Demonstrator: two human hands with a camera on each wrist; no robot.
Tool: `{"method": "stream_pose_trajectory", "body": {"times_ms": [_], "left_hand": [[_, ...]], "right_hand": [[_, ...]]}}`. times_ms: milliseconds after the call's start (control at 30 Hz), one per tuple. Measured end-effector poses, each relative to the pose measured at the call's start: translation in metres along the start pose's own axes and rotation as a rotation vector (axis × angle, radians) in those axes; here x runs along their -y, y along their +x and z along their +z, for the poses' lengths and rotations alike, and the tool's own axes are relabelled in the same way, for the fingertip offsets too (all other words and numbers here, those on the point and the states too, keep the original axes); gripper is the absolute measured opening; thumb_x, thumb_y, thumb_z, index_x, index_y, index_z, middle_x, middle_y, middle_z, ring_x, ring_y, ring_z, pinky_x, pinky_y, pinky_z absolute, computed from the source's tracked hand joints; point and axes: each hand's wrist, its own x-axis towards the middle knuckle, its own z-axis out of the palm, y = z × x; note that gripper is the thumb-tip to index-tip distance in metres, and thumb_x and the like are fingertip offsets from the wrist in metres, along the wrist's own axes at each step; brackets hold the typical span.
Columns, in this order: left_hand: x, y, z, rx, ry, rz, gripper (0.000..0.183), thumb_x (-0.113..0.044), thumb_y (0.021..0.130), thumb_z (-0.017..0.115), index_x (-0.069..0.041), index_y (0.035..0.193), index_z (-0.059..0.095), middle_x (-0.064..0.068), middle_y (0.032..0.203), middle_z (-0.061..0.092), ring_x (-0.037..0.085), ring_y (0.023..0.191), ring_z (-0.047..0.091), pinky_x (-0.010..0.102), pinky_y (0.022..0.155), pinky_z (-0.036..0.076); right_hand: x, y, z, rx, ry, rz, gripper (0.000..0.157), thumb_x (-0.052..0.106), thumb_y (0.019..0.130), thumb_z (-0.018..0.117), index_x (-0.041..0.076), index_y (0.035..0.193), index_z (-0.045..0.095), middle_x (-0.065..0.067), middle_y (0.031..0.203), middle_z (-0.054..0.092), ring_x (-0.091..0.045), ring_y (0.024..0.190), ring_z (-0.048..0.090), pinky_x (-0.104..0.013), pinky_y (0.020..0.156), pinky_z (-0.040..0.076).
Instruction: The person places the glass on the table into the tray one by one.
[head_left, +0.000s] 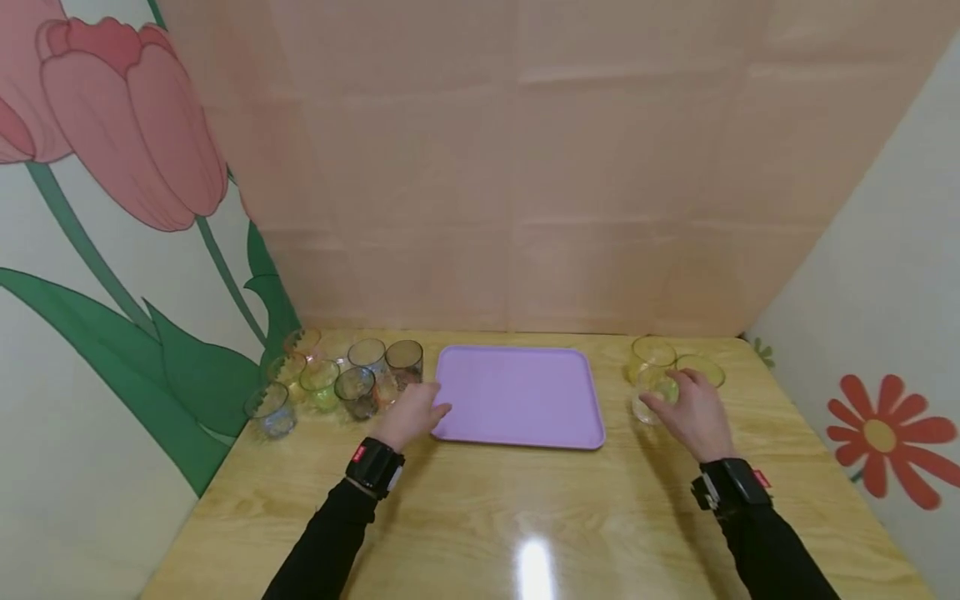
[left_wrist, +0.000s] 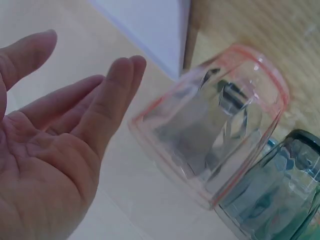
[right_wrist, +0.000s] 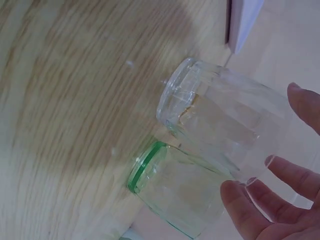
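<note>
My left hand (head_left: 408, 414) is just right of a group of drinking glasses, fingers extended and thumb spread, holding nothing. In the left wrist view, a clear glass with a pink tint (left_wrist: 215, 125) stands beside the fingertips, with a dark teal glass (left_wrist: 275, 195) behind it. My right hand (head_left: 693, 414) reaches over a clear drinking glass (head_left: 643, 408). In the right wrist view, its loosely extended fingers (right_wrist: 295, 175) are right at that glass's upper part, the thumb on the other side. A green-tinted glass (right_wrist: 175, 187) stands close beside it.
A purple tray (head_left: 517, 396) lies between the hands on the wooden table (head_left: 480, 500). Several tinted glasses cluster at left, including a blue one (head_left: 273, 412) and a green one (head_left: 321, 387). A yellow glass (head_left: 651, 354) stands at right. Walls rise behind and on both sides.
</note>
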Motion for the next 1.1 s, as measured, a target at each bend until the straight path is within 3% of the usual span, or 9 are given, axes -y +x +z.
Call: {"method": "stream_pose_trajectory", "body": {"times_ms": [200, 400, 567, 733, 833, 933, 1100], "left_hand": [[0.000, -0.001, 0.014, 0.012, 0.092, 0.006, 0.020, -0.011, 0.090, 0.075, 0.007, 0.095, 0.067, 0.019, 0.086, 0.070, 0.035, 0.083, 0.069, 0.047, 0.074, 0.057], [0.005, -0.004, 0.031, -0.038, 0.141, 0.030, 0.018, -0.003, 0.089, 0.073, 0.009, 0.096, 0.063, 0.022, 0.090, 0.065, 0.037, 0.085, 0.067, 0.048, 0.075, 0.057], [0.008, -0.005, 0.040, -0.036, 0.191, 0.052, 0.013, 0.010, 0.085, 0.063, 0.011, 0.098, 0.060, 0.020, 0.084, 0.062, 0.035, 0.077, 0.066, 0.045, 0.067, 0.057], [0.013, -0.001, 0.050, -0.043, 0.248, 0.024, 0.015, 0.013, 0.082, 0.062, 0.011, 0.096, 0.062, 0.021, 0.083, 0.062, 0.036, 0.077, 0.066, 0.045, 0.068, 0.057], [0.017, 0.002, 0.058, -0.113, 0.285, 0.023, 0.011, 0.013, 0.080, 0.063, 0.009, 0.090, 0.063, 0.021, 0.080, 0.062, 0.036, 0.073, 0.065, 0.045, 0.064, 0.056], [0.021, 0.006, 0.070, -0.223, 0.385, 0.045, 0.007, 0.010, 0.077, 0.064, 0.006, 0.082, 0.065, 0.018, 0.074, 0.062, 0.033, 0.065, 0.064, 0.042, 0.056, 0.054], [0.014, 0.007, 0.078, -0.346, 0.528, 0.038, 0.005, 0.008, 0.076, 0.066, 0.003, 0.076, 0.069, 0.014, 0.068, 0.060, 0.028, 0.058, 0.063, 0.037, 0.051, 0.053]], "right_hand": [[0.003, -0.001, 0.006, 0.072, 0.019, 0.100, 0.079, 0.039, 0.087, 0.080, -0.013, 0.137, 0.049, -0.042, 0.136, 0.044, -0.059, 0.120, 0.045, -0.072, 0.096, 0.038], [0.008, 0.000, 0.012, 0.057, 0.023, 0.111, 0.086, 0.041, 0.085, 0.082, -0.014, 0.140, 0.045, -0.044, 0.134, 0.045, -0.060, 0.119, 0.045, -0.072, 0.096, 0.038], [0.011, 0.002, 0.015, 0.056, 0.021, 0.137, 0.091, 0.044, 0.086, 0.081, -0.016, 0.142, 0.041, -0.046, 0.131, 0.046, -0.061, 0.117, 0.047, -0.072, 0.094, 0.040], [0.013, 0.005, 0.020, 0.079, 0.003, 0.155, 0.096, 0.045, 0.087, 0.079, -0.018, 0.144, 0.036, -0.047, 0.132, 0.046, -0.063, 0.115, 0.048, -0.071, 0.092, 0.042], [0.012, 0.006, 0.023, 0.096, 0.001, 0.162, 0.098, 0.046, 0.087, 0.078, -0.019, 0.145, 0.034, -0.048, 0.133, 0.044, -0.063, 0.117, 0.047, -0.071, 0.093, 0.041], [0.013, 0.008, 0.024, 0.102, 0.005, 0.167, 0.099, 0.046, 0.087, 0.078, -0.020, 0.144, 0.033, -0.049, 0.132, 0.044, -0.063, 0.116, 0.047, -0.071, 0.093, 0.041], [0.017, 0.008, 0.024, 0.113, 0.033, 0.190, 0.100, 0.048, 0.085, 0.079, -0.021, 0.144, 0.034, -0.049, 0.133, 0.041, -0.062, 0.118, 0.044, -0.071, 0.094, 0.040]]}}
